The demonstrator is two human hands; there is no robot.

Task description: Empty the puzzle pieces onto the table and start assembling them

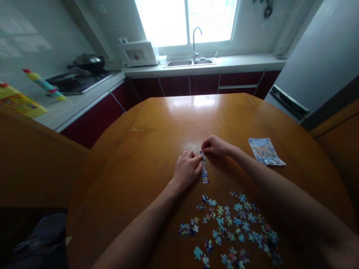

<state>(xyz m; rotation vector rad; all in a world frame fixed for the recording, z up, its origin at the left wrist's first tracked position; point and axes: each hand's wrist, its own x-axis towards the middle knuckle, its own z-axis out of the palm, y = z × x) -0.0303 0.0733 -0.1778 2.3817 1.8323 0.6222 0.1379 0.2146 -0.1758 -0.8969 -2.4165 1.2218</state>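
Your left hand point(187, 169) and right hand point(215, 145) were at the puzzle strip point(205, 177)

It lay on the table point(134, 168). Your left fingers, half open, rested against it ungripping; your right fingertips nearly met at its far end, any hold impossible to tell.

Glossy wood table point(157, 130), card-like puzzle pieces point(220, 221), paper sheet point(264, 151), shiny metal faucet point(193, 43).
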